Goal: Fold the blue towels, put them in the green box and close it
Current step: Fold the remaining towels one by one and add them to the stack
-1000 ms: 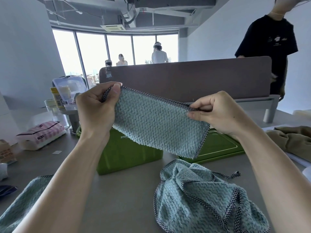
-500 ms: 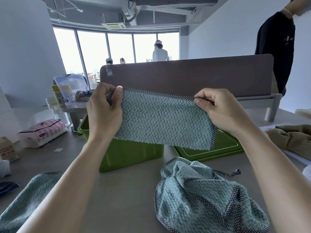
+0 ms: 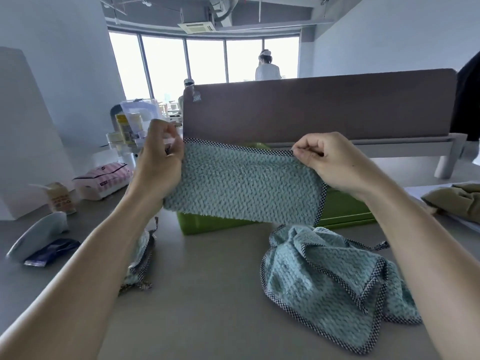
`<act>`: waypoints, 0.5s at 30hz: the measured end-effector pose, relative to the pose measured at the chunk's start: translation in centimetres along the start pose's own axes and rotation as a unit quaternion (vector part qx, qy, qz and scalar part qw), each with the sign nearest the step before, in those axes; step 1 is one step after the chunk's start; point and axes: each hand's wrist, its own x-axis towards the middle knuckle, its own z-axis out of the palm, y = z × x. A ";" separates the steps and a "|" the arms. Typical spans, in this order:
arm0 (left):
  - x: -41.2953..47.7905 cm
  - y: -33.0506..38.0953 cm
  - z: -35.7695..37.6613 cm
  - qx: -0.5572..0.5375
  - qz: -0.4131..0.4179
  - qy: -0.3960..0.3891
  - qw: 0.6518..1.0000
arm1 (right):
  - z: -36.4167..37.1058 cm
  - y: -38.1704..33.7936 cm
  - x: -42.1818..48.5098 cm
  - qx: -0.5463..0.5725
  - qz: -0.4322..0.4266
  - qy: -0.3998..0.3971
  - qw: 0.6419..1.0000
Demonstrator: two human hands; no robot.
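Since half a second ago the folded teal-blue waffle-weave towel (image 3: 241, 188) has sunk lower in front of the green plastic box (image 3: 207, 224), covering most of it; the left hand (image 3: 158, 165) pinches its upper corner at 9 o'clock and the right hand (image 3: 330, 165) pinches the upper corner at 3 o'clock, fingers curled; the towel hangs stretched between them above the grey table (image 3: 213, 307); its long axis runs 9 to 3 o'clock, checked trim along the top and right edges, untrimmed edge pointing to 6 o'clock; a crumpled blue towel (image 3: 324, 276) lies at 5 o'clock.
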 end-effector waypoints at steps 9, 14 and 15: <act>-6.4 -4.1 -7.4 0.010 -0.094 -0.073 0.993 | 7.4 -3.1 -3.5 0.014 0.036 -0.082 0.996; -11.1 -8.0 -9.7 0.032 -0.175 -0.161 0.971 | 12.1 -3.6 -6.2 -0.058 0.034 -0.162 0.984; -11.8 -8.4 -10.1 0.063 -0.180 -0.183 0.964 | 12.8 -3.8 -6.6 -0.078 0.030 -0.161 0.983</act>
